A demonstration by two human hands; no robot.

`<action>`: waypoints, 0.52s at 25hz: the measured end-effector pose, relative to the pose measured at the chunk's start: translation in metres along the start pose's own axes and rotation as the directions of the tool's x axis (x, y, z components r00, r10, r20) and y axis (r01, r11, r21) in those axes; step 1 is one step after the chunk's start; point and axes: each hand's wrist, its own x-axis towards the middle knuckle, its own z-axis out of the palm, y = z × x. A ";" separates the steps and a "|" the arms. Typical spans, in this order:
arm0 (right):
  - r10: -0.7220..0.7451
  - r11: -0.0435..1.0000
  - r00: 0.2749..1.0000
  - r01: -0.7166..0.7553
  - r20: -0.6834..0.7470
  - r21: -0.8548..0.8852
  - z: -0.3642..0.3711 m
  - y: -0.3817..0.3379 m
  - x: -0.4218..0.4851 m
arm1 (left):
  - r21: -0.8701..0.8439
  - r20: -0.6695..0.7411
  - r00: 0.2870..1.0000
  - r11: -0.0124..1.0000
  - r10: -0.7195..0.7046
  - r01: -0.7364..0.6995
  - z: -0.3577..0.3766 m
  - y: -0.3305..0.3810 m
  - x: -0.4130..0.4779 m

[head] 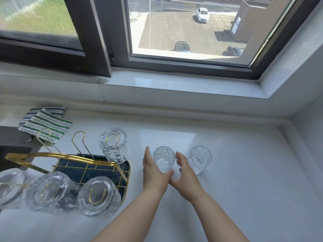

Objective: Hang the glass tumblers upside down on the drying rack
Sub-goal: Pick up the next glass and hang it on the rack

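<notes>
Tumblers: 4 hung, 2 left on bench

Tumblers on rack [70,157]: 4 counted, all mouth-down over gold prongs, bases up. Three in near row [10,186] [50,191] [97,195], one at far right prong [113,144]. Two far prongs [44,137] [79,139] bare.

Outstanding: 2 tumblers upright on bench [244,172], right of rack, mouths up, long axis approx. vertical. Nearer one [164,158] sits between both hands; the other [199,158] just beside it to the right, untouched.

Hands: left hand [153,172] and right hand [185,172] spread open, palms facing, flanking nearer tumbler. Contact w/ glass cannot be confirmed; no lift evident.

Judgement: roughly two-thirds done. Each remaining tumbler needs inverting, then seating on a free prong.
</notes>
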 end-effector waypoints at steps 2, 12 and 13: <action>-0.014 1.000 1.000 0.014 0.003 0.020 0.005 0.002 0.010 | -0.013 -0.002 1.000 0.999 0.032 -0.032 0.006 -0.006 0.010; -0.181 0.965 0.980 0.193 -0.081 0.180 -0.032 -0.025 -0.025 | -0.189 -0.072 0.980 0.962 0.186 -0.196 -0.014 0.033 -0.032; -0.184 0.954 0.979 0.199 -0.087 0.224 -0.039 -0.033 -0.034 | -0.235 -0.067 0.976 0.947 0.208 -0.218 -0.022 0.042 -0.042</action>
